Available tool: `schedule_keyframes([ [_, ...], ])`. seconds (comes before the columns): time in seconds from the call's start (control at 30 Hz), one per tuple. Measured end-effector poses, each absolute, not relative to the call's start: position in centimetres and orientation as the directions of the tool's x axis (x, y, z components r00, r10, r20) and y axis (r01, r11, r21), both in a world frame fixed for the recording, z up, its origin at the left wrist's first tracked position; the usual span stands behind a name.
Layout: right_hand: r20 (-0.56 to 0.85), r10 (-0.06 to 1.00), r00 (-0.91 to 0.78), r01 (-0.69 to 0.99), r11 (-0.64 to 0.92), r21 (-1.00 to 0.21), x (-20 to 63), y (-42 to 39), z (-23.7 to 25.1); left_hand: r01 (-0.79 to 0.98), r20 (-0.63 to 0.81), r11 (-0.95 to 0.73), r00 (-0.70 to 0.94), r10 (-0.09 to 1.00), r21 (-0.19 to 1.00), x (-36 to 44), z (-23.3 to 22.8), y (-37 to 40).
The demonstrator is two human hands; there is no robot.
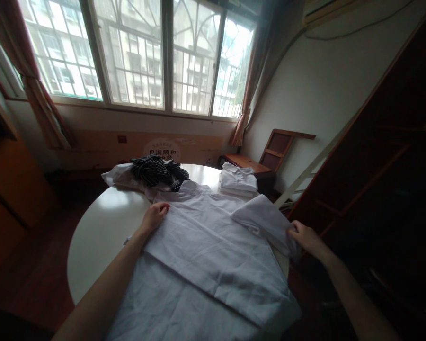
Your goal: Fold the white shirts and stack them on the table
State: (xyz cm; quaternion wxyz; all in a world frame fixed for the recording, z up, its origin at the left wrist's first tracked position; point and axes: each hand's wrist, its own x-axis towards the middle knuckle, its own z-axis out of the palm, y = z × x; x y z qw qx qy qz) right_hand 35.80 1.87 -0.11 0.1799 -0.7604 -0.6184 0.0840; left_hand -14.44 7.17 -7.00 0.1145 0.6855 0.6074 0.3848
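A white shirt [206, 251] lies spread over the round white table [102, 222], one side folded in across its back. My left hand [155, 214] presses flat on the shirt's left shoulder edge, fingers together. My right hand [305, 237] pinches the end of the right sleeve [264, 220] at the table's right edge. The collar end points away from me toward the window.
A stack of folded white garments [237, 181] sits at the table's far right. A black-and-white striped garment [156, 170] lies on pale clothes at the far side. A wooden chair [266, 156] stands behind. Dark wooden shelving [386, 156] rises on the right.
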Motion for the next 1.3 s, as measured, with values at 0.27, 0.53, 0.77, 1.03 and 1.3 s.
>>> schedule_keyframes([
  [0.27,-0.002,0.985,-0.172,0.524,0.090,-0.847,26.9,1.4,6.7,0.756,0.404,-0.254,-0.016,0.915,0.604,-14.2,-6.9,7.1],
  [0.53,0.065,0.703,-0.708,0.149,0.238,-0.960,20.0,0.7,6.1,0.763,0.406,-0.253,-0.014,0.914,0.595,-14.0,-6.3,6.7],
  [0.77,0.392,0.842,-0.372,0.577,0.540,-0.613,22.3,2.5,2.2,0.733,0.426,-0.240,-0.074,0.902,0.636,-13.9,-6.4,6.7],
  [1.03,0.663,0.723,-0.194,0.793,0.514,-0.328,24.0,1.3,-3.1,0.502,0.470,-0.399,-0.016,0.883,0.767,-8.6,-0.1,3.8],
  [1.3,0.630,0.737,-0.244,0.836,0.489,-0.249,25.3,2.8,-6.5,0.814,0.322,-0.369,0.239,0.916,0.448,-3.5,0.8,-0.6],
])
